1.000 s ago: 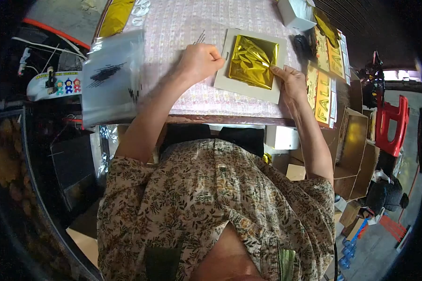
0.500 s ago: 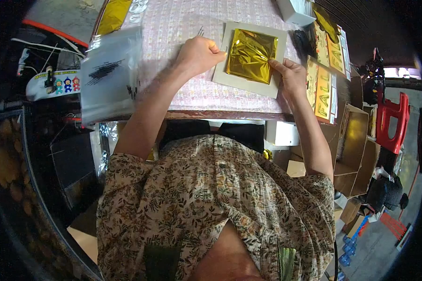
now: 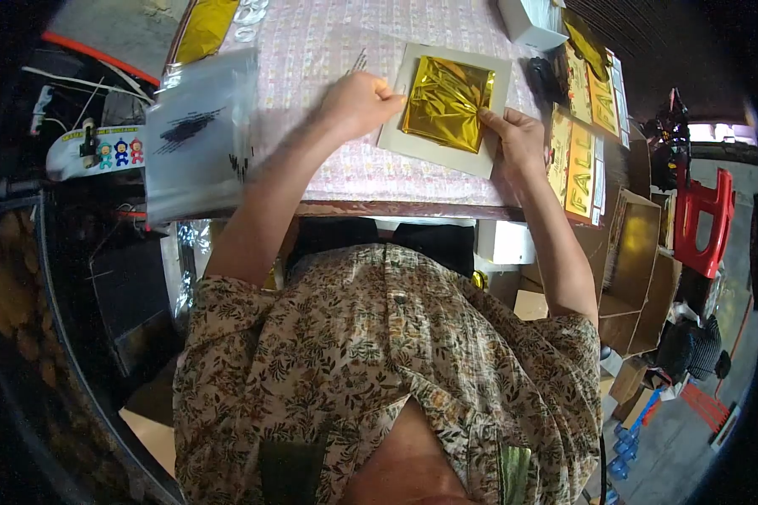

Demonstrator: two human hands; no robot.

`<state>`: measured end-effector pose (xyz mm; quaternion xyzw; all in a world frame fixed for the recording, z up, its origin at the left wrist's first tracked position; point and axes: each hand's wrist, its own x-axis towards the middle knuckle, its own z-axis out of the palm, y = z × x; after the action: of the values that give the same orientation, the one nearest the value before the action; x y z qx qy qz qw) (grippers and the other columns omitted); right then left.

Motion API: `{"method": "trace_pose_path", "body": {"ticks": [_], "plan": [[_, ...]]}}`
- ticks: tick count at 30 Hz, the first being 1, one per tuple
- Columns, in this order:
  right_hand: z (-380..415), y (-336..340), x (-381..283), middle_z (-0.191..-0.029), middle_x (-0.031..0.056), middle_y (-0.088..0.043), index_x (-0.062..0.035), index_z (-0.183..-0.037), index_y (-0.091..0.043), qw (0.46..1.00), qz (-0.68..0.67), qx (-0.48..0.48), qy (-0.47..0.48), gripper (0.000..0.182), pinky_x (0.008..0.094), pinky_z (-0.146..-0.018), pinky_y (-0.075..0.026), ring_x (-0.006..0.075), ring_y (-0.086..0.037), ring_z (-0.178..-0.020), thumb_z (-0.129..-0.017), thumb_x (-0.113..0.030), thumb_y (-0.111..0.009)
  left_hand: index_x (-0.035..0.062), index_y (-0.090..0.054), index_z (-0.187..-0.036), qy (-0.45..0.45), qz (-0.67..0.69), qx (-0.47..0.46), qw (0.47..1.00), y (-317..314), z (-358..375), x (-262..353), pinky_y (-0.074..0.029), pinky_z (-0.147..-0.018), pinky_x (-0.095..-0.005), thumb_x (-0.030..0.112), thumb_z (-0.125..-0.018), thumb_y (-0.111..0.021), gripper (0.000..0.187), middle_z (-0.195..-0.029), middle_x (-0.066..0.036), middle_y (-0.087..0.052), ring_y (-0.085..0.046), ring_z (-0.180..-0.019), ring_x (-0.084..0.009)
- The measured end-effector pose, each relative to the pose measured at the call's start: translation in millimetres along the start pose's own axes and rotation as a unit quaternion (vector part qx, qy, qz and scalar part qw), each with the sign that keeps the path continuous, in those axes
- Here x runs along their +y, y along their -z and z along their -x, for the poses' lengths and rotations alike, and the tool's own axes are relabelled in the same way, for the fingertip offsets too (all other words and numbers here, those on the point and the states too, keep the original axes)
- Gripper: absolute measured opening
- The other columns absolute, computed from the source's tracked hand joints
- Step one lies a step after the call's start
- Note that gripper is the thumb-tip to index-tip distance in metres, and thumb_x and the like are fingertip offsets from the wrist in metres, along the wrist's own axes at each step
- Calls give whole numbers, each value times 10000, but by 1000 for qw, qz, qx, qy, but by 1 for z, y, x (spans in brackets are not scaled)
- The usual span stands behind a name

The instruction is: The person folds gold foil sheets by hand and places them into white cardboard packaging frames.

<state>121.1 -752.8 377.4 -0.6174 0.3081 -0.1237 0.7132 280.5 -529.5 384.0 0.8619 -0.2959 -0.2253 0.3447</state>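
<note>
My right hand (image 3: 520, 141) grips the right edge of a grey card (image 3: 446, 160), with the thumb on top and the other fingers partly hidden beneath. On the card lies a square, wrinkled gold foil packet (image 3: 448, 103), and the thumb presses on its right side. My left hand (image 3: 362, 104) is closed in a pinch at the card's left edge. It seems to hold a clear plastic bag (image 3: 360, 61), which is hard to see except for its small black print. Further left lies a stack of clear plastic bags (image 3: 202, 164) with black print.
A patterned pink cloth (image 3: 312, 29) covers the table. White rings (image 3: 248, 17) and gold foil (image 3: 206, 29) lie at the far left. At the right are a white box (image 3: 532, 23), a black object (image 3: 545, 77) and printed "FALL" packs (image 3: 574, 164). Cardboard boxes (image 3: 632, 252) stand beside the table.
The card and foil packet have shifted slightly left and down, and the card's left edge is closer to my left fingers. My right hand has moved along with it.
</note>
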Motion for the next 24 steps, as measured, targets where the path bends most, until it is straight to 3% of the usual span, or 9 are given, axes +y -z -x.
{"method": "trace_pose_path", "body": {"ticks": [1, 4, 7, 9, 13, 15, 20, 22, 24], "plan": [[-1, -1, 2, -857, 113, -738, 71, -962, -728, 1000, -11, 1, -4, 117, 245, -627, -537, 139, -683, -694, -896, -25, -716, 41, -727, -776, 10, -21, 1, 1000, 1, 3, 3, -542, -643, -431, 352, -851, -686, 323, -686, -156, -695, -695, -640, -282], [2, -5, -8, -865, 133, -738, 78, -953, -725, 999, 25, 7, -24, 110, 255, -632, -554, 155, -688, -687, -892, -12, -710, 37, -706, -760, -79, -123, 53, 988, -8, 6, 0, -547, -651, -468, 313, -855, -655, 296, -713, -184, -695, -691, -655, -351], [-3, -7, -3, -858, 137, -736, 77, -928, -723, 999, 8, 14, -35, 96, 257, -626, -557, 154, -682, -671, -886, -9, -713, 36, -699, -773, -95, -143, 53, 984, -9, 9, 6, -543, -651, -497, 286, -861, -626, 276, -719, -201, -688, -681, -665, -389], [-2, -11, -4, -778, 101, -726, 39, -848, -734, 999, -26, 14, -28, 70, 250, -526, -511, 118, -639, -583, -869, -27, -726, 35, -698, -781, -90, -126, 80, 985, -11, 8, 4, -542, -645, -494, 278, -866, -617, 270, -717, -202, -685, -681, -663, -387], [-4, -9, 0, -775, 98, -725, 37, -838, -733, 999, -36, 12, -22, 64, 246, -520, -501, 117, -633, -576, -867, -19, -723, 31, -687, -792, -83, -32, 146, 985, -12, 11, -2, -536, -623, -489, 261, -875, -604, 258, -718, -211, -678, -678, -658, -390], [-3, -8, -3, -824, 123, -733, 53, -879, -726, 999, -8, 12, -36, 54, 247, -615, -543, 150, -677, -660, -865, 2, -715, 31, -677, -784, -92, -21, 174, 980, -13, 11, -4, -532, -609, -487, 250, -875, -606, 247, -710, -212, -673, -674, -650, -394], [-3, -6, -5, -787, 108, -725, 36, -857, -728, 999, 10, 13, -30, 40, 240, -564, -519, 133, -653, -606, -857, -3, -722, 33, -648, -754, -115, -2, 226, 967, -16, 12, -5, -519, -576, -486, 224, -874, -618, 228, -684, -211, -656, -663, -625, -404], [-3, -6, -8, -773, 100, -722, 32, -851, -727, 999, 27, 15, -34, 39, 239, -542, -506, 124, -639, -581, -856, -7, -725, 31, -575, -717, -153, 12, 273, 950, -20, 11, -6, -376, -445, -374, 156, -901, -627, 228, -537, -127, -548, -510, -431, -189], [-2, -11, -10, -718, 78, -701, 25, -782, -724, 999, 16, 27, -37, 71, 252, -477, -455, 101, -589, -529, -849, 2, -721, 30, -578, -720, -159, 10, 264, 951, -21, 12, -5, -386, -449, -381, 162, -900, -631, 230, -542, -131, -553, -525, -435, -209]]}}
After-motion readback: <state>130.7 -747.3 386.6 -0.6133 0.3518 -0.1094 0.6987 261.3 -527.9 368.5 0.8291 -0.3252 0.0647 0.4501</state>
